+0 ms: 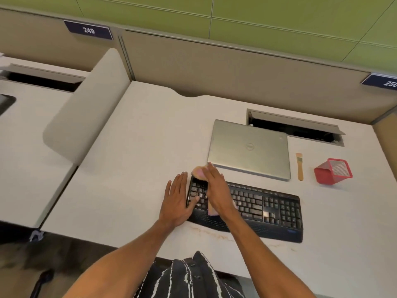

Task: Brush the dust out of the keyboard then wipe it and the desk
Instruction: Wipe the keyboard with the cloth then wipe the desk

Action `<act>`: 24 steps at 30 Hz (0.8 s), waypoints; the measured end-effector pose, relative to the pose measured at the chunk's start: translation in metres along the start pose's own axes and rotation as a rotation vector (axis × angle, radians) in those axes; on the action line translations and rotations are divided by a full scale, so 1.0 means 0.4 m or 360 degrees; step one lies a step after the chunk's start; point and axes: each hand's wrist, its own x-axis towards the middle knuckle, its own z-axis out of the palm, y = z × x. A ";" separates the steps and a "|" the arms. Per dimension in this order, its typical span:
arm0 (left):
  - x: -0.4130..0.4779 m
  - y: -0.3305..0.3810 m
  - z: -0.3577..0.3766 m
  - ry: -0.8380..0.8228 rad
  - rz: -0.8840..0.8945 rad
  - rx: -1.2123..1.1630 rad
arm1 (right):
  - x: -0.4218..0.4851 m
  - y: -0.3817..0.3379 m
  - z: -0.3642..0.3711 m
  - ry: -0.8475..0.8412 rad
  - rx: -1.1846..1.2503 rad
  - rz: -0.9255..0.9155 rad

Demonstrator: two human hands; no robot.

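A black keyboard (262, 208) lies on the white desk (139, 160) in front of me. My right hand (217, 188) lies flat, fingers straight, pressing a pink and tan cloth (198, 172) onto the keyboard's left part; the cloth shows past the fingertips and again under the wrist. My left hand (177, 200) rests flat against the keyboard's left end, thumb on the keys. A small wooden-handled brush (300, 166) lies on the desk to the right of the laptop, apart from both hands.
A shut silver laptop (249, 150) sits just behind the keyboard. A red mesh pen cup (333, 171) lies tipped at the right. An open cable hatch (296, 127) is set in the desk behind the laptop. A grey divider (86, 112) bounds the left. Brownish marks streak the front edge.
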 end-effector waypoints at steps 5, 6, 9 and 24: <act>-0.005 -0.015 0.028 -0.0008 -0.0057 0.0028 | 0.048 -0.067 0.052 -0.0224 -0.0073 -0.0087; -0.006 -0.018 0.032 0.0004 -0.0076 0.0023 | 0.047 -0.070 0.061 -0.0254 -0.0084 -0.0111; -0.010 -0.023 0.038 0.0046 -0.0081 0.0055 | 0.019 -0.061 0.069 -0.0277 -0.0146 -0.0195; -0.029 0.032 0.045 -0.0019 0.0094 -0.0004 | -0.021 -0.003 0.020 -0.0215 -0.0039 -0.0075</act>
